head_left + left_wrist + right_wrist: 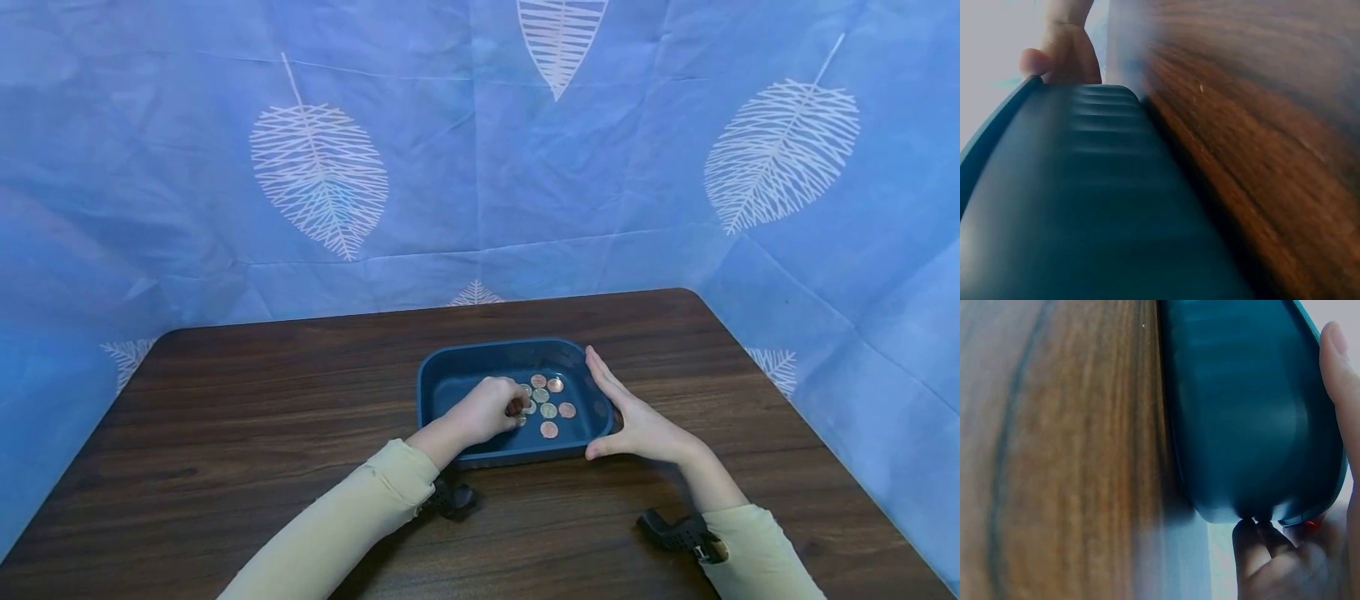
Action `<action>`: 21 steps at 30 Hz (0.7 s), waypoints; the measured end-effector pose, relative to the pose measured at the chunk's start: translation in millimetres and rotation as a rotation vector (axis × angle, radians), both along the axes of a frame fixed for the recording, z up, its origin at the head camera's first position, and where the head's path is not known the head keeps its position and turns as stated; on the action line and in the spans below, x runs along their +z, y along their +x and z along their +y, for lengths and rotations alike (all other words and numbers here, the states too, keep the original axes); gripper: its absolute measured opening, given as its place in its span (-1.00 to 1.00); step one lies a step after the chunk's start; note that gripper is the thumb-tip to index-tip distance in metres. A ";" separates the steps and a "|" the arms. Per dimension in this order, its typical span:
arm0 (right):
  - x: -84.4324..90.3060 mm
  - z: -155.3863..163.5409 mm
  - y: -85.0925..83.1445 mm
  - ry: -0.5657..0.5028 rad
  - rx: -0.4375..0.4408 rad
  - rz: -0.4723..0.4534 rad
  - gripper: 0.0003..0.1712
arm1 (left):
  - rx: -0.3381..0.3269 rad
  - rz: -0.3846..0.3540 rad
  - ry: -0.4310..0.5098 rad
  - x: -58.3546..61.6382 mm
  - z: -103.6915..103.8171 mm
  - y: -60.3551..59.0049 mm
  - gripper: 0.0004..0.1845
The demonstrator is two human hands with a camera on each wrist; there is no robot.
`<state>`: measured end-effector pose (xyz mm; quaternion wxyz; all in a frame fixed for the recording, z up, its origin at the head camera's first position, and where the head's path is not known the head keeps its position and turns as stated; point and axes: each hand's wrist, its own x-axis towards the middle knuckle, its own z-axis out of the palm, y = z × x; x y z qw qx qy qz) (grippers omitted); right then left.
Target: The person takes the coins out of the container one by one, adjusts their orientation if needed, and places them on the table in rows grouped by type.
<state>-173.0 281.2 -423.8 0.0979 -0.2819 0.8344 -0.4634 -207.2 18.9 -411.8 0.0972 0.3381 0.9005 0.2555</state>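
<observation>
A dark blue plastic tray [468, 357] with rounded corners sits on the table, with several copper and pale gold coins [549, 429] in its right half. My left hand [483, 410] reaches over the near rim into it, fingers curled, thumb and fingertips right at the leftmost coins. I cannot tell whether a coin is between them. At the tray's right end my right hand [641, 425] holds it, thumb at the near corner and fingers along the far one. The right wrist view shows the right thumb [1335, 362] by the rim and fingertips against the tray's outer wall [1235, 425].
The dark wood-grain table [247, 425] extends around the tray on every side. Behind it hangs a blue cloth [465, 167] printed with white leaves. Black wrist mounts [678, 532] are strapped under both cream sleeves [352, 521].
</observation>
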 end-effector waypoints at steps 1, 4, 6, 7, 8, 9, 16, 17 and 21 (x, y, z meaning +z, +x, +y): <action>0.0 0.0 0.0 0.001 -0.001 -0.001 0.41 | 0.000 0.007 -0.011 0.1 0.4 0.0 -0.83; -0.2 0.0 -0.1 0.000 -0.003 -0.002 0.41 | -0.001 0.026 -0.030 -0.1 0.9 0.1 -0.84; -0.1 0.1 -0.4 -0.006 -0.002 -0.004 0.41 | -0.007 0.038 -0.035 -0.3 0.9 0.2 -0.86; -0.4 0.2 -0.5 -0.008 -0.002 -0.004 0.41 | -0.013 0.045 -0.036 -0.7 1.0 0.3 -0.87; -0.8 0.4 -0.6 -0.011 -0.001 -0.003 0.41 | -0.017 0.049 -0.036 -0.8 0.9 0.4 -0.87; -1.1 0.6 -0.6 -0.015 0.000 -0.003 0.41 | -0.021 0.052 -0.037 -0.9 0.9 0.5 -0.88; -2.5 0.9 -1.7 -0.020 0.008 0.001 0.42 | -0.019 0.026 -0.037 1.5 1.0 0.8 -0.88; -2.5 0.9 -1.8 -0.020 0.008 -0.001 0.41 | -0.016 0.017 -0.034 1.4 1.0 0.6 -0.88; -2.2 0.5 -2.1 -0.017 0.004 -0.004 0.41 | -0.005 -0.026 -0.018 1.1 0.4 -0.1 -0.88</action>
